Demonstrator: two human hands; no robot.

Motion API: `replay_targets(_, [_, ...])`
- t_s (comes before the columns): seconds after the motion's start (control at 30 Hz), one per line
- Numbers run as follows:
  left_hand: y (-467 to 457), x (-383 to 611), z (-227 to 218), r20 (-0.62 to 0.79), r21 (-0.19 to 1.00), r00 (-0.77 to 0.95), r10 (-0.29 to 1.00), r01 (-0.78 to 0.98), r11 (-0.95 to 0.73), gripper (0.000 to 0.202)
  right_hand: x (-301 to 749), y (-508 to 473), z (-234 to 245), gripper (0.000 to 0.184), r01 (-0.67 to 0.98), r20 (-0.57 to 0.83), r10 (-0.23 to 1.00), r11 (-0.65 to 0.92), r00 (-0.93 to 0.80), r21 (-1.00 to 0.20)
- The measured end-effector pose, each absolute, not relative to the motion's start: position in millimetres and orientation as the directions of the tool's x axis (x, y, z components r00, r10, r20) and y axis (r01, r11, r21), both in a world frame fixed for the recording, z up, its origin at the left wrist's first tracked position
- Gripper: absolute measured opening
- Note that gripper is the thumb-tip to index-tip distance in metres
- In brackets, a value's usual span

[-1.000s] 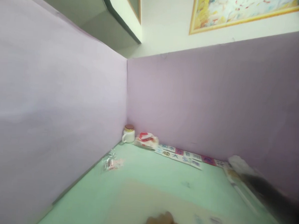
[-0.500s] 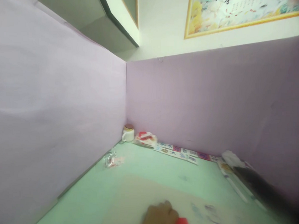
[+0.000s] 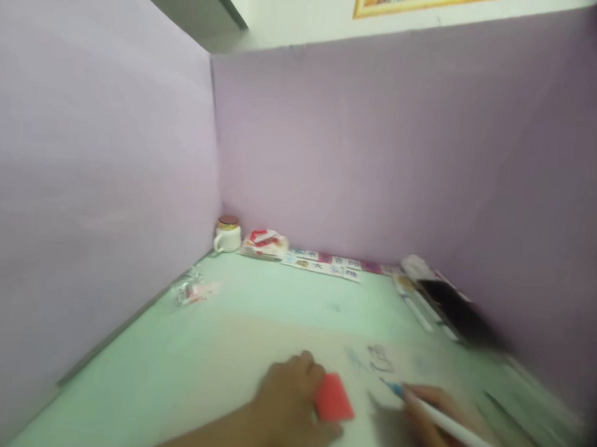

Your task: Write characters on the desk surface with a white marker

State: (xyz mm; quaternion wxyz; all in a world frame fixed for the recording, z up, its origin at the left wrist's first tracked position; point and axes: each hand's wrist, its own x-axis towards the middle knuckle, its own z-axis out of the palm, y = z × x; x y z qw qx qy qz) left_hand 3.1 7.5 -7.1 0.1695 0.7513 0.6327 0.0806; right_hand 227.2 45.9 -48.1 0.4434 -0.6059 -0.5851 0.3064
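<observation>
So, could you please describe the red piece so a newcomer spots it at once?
On the green tabletop, find the left hand, low in view. It holds the red piece, which is broad and angular, unlike the white pen in the right hand.

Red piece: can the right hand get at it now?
Probably yes: nothing stands between the red piece and the right hand, though that hand holds a white pen and the left hand grips the piece.

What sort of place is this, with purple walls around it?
Probably a small desk nook for writing or drawing. Purple panels box in a green tabletop, small marked cards lie along the back, and a right hand holds a white pen.
</observation>
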Motion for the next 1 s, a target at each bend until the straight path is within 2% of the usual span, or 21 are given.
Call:
replay_targets(0.1, [6, 2, -12, -0.015, 0.362, 0.226, 0.974, 0.909, -0.205, 0.035, 220, 40, -38, 0.035, 0.467, 0.129, 0.981, 0.047, 0.144, -0.883])
replay_targets(0.3, [9, 3, -15, -0.027, 0.390, 0.251, 0.968, 0.894, -0.221, 0.029, 205, 37, -31, 0.029, 0.358, 0.124, 0.976, 0.052, 0.181, -0.932])
replay_targets(0.4, [10, 2, -14, -0.032, 0.397, 0.268, 0.963, 0.887, -0.234, 0.029, 202, 36, -27, 0.027, 0.338, 0.030, 0.977, -0.044, 0.212, -0.940])
replay_targets(0.53, [10, 0, -17, -0.028, 0.396, 0.290, 0.957, 0.882, -0.256, 0.030, 200, 34, -26, 0.028, 0.327, -0.053, 0.988, -0.099, 0.147, -0.940])
replay_targets(0.77, [12, -1, -22, -0.004, 0.379, 0.308, 0.951, 0.881, -0.284, 0.032, 201, 29, -30, 0.028, 0.332, 0.013, 0.988, -0.040, 0.156, -0.942])
replay_targets(1.0, [13, -1, -21, -0.016, 0.375, 0.308, 0.951, 0.884, -0.280, 0.034, 199, 33, -31, 0.026, 0.379, 0.038, 0.998, 0.013, 0.059, -0.925])
